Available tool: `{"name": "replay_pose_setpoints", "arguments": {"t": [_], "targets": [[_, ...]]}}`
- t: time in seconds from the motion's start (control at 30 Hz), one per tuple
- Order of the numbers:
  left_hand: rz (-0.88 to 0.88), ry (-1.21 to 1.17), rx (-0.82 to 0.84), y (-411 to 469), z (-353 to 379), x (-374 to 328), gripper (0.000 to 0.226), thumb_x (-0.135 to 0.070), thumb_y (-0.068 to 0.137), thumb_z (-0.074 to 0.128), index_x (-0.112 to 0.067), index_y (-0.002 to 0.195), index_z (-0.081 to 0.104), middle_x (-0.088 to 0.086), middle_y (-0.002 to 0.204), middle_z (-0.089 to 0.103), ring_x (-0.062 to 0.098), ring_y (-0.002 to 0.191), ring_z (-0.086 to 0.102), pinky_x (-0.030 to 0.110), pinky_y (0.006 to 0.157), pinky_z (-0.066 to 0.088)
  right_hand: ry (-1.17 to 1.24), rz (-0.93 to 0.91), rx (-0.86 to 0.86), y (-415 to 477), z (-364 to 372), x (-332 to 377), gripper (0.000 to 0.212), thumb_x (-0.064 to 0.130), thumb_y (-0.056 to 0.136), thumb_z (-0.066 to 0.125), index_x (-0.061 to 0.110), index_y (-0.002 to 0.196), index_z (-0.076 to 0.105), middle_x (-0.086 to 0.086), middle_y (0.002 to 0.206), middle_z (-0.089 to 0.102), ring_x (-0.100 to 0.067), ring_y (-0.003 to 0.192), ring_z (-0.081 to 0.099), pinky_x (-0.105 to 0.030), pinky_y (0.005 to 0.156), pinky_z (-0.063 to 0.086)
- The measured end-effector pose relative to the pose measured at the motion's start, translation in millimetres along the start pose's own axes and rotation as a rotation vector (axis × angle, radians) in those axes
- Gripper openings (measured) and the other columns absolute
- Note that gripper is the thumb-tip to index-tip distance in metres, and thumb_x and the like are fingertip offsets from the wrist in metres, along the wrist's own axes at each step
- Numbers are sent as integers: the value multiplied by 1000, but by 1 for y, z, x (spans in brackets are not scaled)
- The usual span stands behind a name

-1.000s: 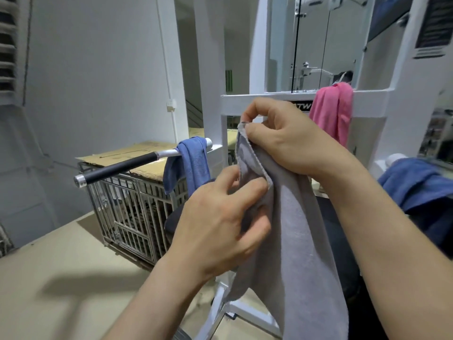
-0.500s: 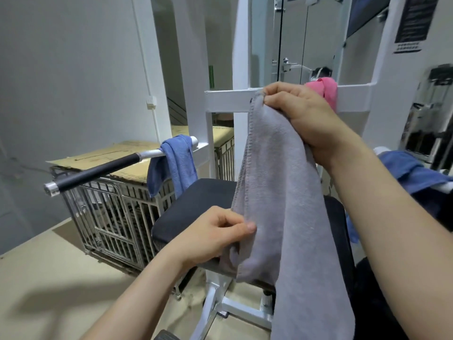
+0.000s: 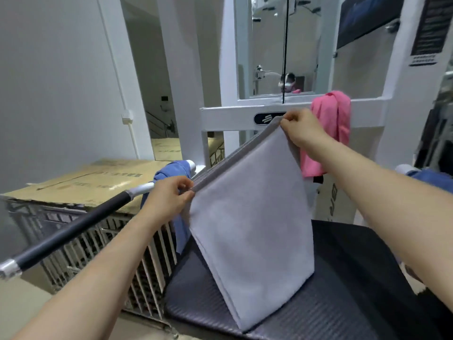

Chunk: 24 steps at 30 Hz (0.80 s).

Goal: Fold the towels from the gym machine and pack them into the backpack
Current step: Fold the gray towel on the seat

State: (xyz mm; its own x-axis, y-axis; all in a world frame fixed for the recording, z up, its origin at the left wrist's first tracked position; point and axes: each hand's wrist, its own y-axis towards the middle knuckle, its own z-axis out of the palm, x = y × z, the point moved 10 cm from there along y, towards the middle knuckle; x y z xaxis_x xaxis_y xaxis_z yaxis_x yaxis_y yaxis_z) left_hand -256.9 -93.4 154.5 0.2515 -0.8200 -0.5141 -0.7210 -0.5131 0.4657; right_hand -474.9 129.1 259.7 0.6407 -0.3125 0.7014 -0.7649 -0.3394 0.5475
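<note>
A grey towel (image 3: 252, 217) hangs doubled over, stretched flat between my hands above the black padded seat (image 3: 343, 290), its lower edge touching the seat. My left hand (image 3: 169, 200) pinches its near top corner. My right hand (image 3: 301, 131) pinches the far top corner, higher up. A blue towel (image 3: 171, 170) is draped over the machine's handle bar (image 3: 73, 229) behind my left hand. A pink towel (image 3: 331, 128) hangs on the white machine frame (image 3: 228, 117) behind my right hand. Another blue towel (image 3: 431, 177) lies at the right edge. No backpack is in view.
A metal wire cage (image 3: 98, 239) topped with flattened cardboard (image 3: 85, 180) stands left of the seat. The grey wall and a mirrored panel rise behind the machine. Beige floor shows at the lower left.
My hands moved apart and spread the grey towel wide. My left hand rose to the top corner; the towel went from a narrow hanging strip to a flat doubled panel above the seat.
</note>
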Motion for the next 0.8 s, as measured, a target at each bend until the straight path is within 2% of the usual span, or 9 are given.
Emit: {"name": "replay_pose_setpoints", "arguments": {"t": [0.07, 0.2, 0.3, 0.37, 0.43, 0.53, 0.6, 0.7, 0.8], "targets": [[55, 23, -158, 33, -17, -2, 8, -12, 86, 65, -18, 90, 69, 2, 85, 68, 28, 86, 63, 31, 69, 42, 21, 33, -92, 20, -4, -9, 20, 8, 91, 50, 8, 93, 70, -1, 81, 61, -15, 84, 53, -24, 74, 39], [237, -67, -492, 61, -76, -40, 20, -5, 87, 57, -16, 102, 63, 5, 92, 68, 29, 85, 62, 29, 68, 38, 163, -55, -407, 32, -55, -3, 19, 11, 87, 55, 7, 99, 69, 3, 83, 62, -7, 79, 57, -19, 74, 44], [423, -48, -564, 41, -88, -58, 22, -9, 92, 54, -10, 111, 65, 10, 100, 70, 27, 90, 62, 27, 77, 41, 305, -104, -417, -1, -76, -6, 12, 9, 85, 55, 16, 85, 65, 8, 72, 57, 3, 64, 52, -19, 67, 44], [505, 62, -506, 11, -65, -53, 20, -8, 93, 51, -4, 106, 67, 14, 98, 68, 29, 88, 59, 30, 75, 39, 356, -109, -292, -41, -72, -26, 21, 6, 88, 54, 24, 79, 60, 7, 72, 57, 1, 64, 53, -21, 65, 47], [529, 129, -393, -24, -28, -36, 18, -2, 87, 51, -2, 98, 66, 17, 90, 66, 26, 85, 50, 33, 71, 35, 291, -98, -118, -88, -59, -50, 28, 6, 89, 55, 31, 77, 62, 12, 72, 60, -1, 68, 55, -20, 67, 48], [551, 220, -136, -72, 27, -7, 25, -5, 74, 47, -4, 93, 64, 16, 83, 64, 25, 81, 43, 36, 67, 32, 96, -34, 96, -155, -33, -90, 26, 15, 86, 59, 39, 75, 62, 23, 69, 62, 5, 67, 54, -10, 66, 43], [509, 266, 19, -96, 51, 12, 31, -6, 66, 46, -10, 92, 63, 12, 82, 63, 26, 80, 45, 36, 66, 33, 18, 1, 178, -192, -26, -109, 22, 18, 85, 60, 38, 76, 60, 24, 74, 64, 6, 68, 56, -8, 66, 43], [477, 218, 198, -119, 65, 24, 35, -10, 65, 39, -17, 90, 61, 3, 82, 61, 29, 78, 53, 36, 69, 41, -192, -10, 284, -225, -16, -118, 20, 9, 88, 65, 27, 81, 62, 13, 79, 67, -5, 74, 60, -20, 72, 47], [468, 125, 260, -126, 63, 28, 34, -21, 71, 36, -22, 95, 61, -6, 89, 59, 20, 85, 53, 30, 76, 40, -492, -126, 363, -241, -6, -108, 15, 10, 82, 63, 23, 90, 62, 6, 89, 66, -15, 84, 60, -37, 77, 50]]}}
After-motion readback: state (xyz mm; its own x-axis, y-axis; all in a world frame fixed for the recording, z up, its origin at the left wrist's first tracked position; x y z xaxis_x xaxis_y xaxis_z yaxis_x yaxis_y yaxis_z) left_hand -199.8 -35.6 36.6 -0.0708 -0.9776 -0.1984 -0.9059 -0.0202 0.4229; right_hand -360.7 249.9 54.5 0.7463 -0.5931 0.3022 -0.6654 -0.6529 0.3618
